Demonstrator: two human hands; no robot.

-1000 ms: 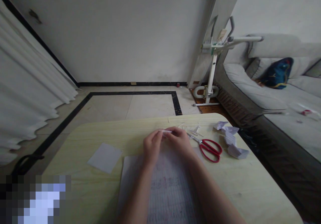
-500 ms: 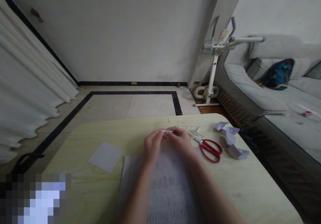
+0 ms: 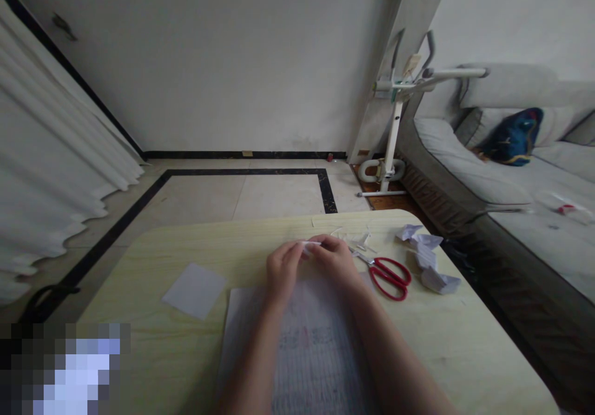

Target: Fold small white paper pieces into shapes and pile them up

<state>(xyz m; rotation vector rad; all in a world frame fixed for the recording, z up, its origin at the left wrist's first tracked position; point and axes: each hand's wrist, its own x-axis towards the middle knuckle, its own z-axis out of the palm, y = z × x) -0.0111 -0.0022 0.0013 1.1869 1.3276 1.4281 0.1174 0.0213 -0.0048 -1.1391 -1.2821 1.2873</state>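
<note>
Between my fingertips is a small folded piece of white paper (image 3: 308, 243), mostly covered by the fingers. My left hand (image 3: 283, 269) pinches its left side, and my right hand (image 3: 333, 259) closes on its right side. Both hands are over the far end of a large printed or written sheet (image 3: 307, 353) that lies under my forearms. Just right of my right hand lie scissors with red handles (image 3: 391, 279), their blades pointing toward that hand. A square of white paper (image 3: 194, 291) lies flat to the left.
Folded paper shapes (image 3: 427, 257) lie in a row on the right of the light wooden table (image 3: 153, 365). Thin paper scraps (image 3: 362, 239) are scattered beyond the scissors. Past the table stand white exercise equipment (image 3: 393, 136) and a grey sofa (image 3: 493, 173).
Both hands keep their hold on the folded paper with hardly any movement. The whole view has shifted very slightly.
</note>
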